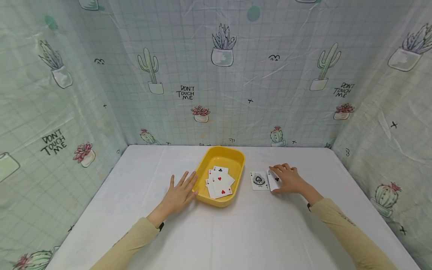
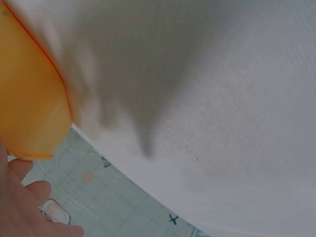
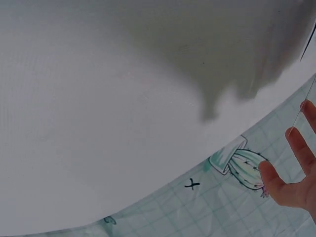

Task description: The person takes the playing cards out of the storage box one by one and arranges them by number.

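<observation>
With fingers spread fairly straight, my left hand (image 1: 179,193) rests against the left side of a yellow plastic tray (image 1: 240,168); in the left wrist view its fingertips meet the rim of the tray (image 2: 34,98). Several face-up playing cards (image 1: 220,183) lie overlapped inside, hearts among them. To the right of the tray, my right hand (image 1: 289,180) grips a clubs playing card (image 1: 273,182) by its edges, thumb on the near side and fingers on the far side. Beside it an ace of spades (image 1: 259,180) lies face up on the table.
A white table (image 1: 219,236) carries everything. Behind and at both sides hangs a printed cloth (image 1: 243,82) with cactus drawings, close along the table's edges. The tray's raised walls stand between the two hands.
</observation>
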Available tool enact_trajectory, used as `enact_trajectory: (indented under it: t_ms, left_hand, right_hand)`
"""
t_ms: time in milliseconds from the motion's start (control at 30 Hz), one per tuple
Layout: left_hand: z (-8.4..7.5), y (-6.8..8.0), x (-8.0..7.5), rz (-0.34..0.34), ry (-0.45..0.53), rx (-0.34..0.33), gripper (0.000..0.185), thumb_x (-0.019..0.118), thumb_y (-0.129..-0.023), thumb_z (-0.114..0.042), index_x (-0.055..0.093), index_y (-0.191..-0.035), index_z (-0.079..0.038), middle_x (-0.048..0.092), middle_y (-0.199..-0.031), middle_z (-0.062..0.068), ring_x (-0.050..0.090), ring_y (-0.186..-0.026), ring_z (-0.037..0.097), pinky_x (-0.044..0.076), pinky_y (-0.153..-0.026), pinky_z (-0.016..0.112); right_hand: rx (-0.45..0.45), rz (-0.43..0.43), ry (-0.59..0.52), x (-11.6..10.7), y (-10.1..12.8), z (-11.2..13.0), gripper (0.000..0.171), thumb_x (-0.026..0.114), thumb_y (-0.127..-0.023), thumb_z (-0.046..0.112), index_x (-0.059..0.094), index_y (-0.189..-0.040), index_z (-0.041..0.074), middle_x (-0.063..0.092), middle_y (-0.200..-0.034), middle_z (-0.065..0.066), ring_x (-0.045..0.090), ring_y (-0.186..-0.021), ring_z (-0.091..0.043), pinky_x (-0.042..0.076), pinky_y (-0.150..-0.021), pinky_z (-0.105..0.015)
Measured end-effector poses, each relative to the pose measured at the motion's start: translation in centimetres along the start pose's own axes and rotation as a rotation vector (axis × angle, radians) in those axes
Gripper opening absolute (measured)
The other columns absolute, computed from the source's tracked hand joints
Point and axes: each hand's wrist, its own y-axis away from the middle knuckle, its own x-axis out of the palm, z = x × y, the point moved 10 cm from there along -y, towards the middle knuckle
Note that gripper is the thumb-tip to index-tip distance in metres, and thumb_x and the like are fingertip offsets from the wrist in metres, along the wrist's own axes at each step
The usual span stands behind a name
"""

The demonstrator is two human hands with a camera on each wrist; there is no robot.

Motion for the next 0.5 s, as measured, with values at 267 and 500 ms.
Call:
enact_trajectory:
  t_ms: [267,500]
  left_hand:
    - [-0.1,0.1,-0.1,-0.003,0.007,0.006,0.059,0.036,-0.093,-0.044,0.024,-0.142,-0.013,0.020,-0.150,0.003,0.015,-0.138,0.029,0.006,-0.102,0.065]
    - [-0.1,0.1,-0.2,-0.017,0.020,0.014,0.059,0.037,-0.093,-0.043,0.025,-0.142,-0.013,0.020,-0.150,0.003,0.016,-0.138,0.028,0.006,-0.102,0.065]
  right_hand:
    - [0.000,0.006,-0.032,0.7,0.0,-1.2,0.088,0.075,-0.062,0.047,0.041,-0.133,0.008,0.045,-0.129,-0.016,0.038,-0.112,-0.036,0.031,-0.080,-0.058]
    - [0.006,0.035,-0.069,1.4,-0.4,-1.8,0.086,0.074,-0.064,0.047,0.041,-0.134,0.009,0.045,-0.129,-0.017,0.037,-0.114,-0.037,0.030,-0.080,-0.058]
